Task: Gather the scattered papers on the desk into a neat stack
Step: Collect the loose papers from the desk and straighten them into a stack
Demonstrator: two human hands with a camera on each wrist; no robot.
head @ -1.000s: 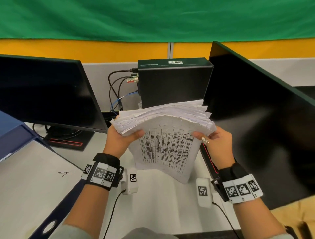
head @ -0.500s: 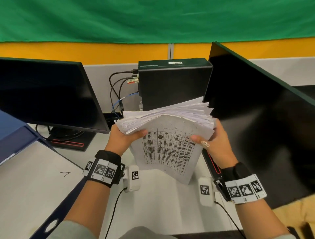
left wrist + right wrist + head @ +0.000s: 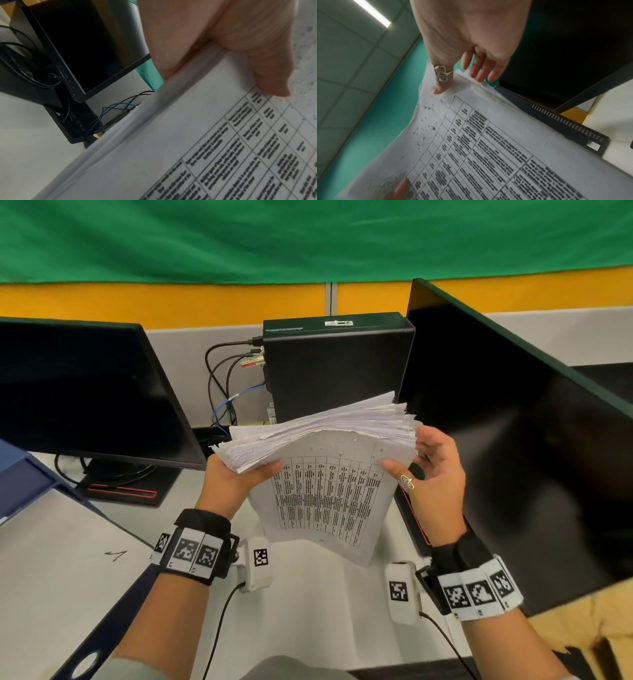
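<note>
A thick stack of papers (image 3: 329, 501) stands on its lower edge on the white desk (image 3: 308, 611), its front sheet printed with a table. My left hand (image 3: 239, 481) grips the stack's top left corner, thumb on the front. My right hand (image 3: 435, 470) is at the top right corner: its ringed thumb rests on the front sheet and its straight fingers lie along the right edge. The top edges of the sheets are fanned and uneven. In the left wrist view my left hand (image 3: 223, 40) pinches the stack (image 3: 188, 135). In the right wrist view my right hand (image 3: 471, 33) shows straight fingers beside the stack (image 3: 488, 148).
A dark monitor (image 3: 85, 392) stands at the left and a second monitor (image 3: 513, 440) close on the right. A black computer box (image 3: 335, 364) with cables (image 3: 222, 392) sits behind the stack. A blue folder (image 3: 20, 474) and a white sheet (image 3: 51, 559) lie at the left.
My right hand has loosened from a grip on the stack's right corner, and its fingers now lie straight along the edge. The stack's top right has risen slightly.
</note>
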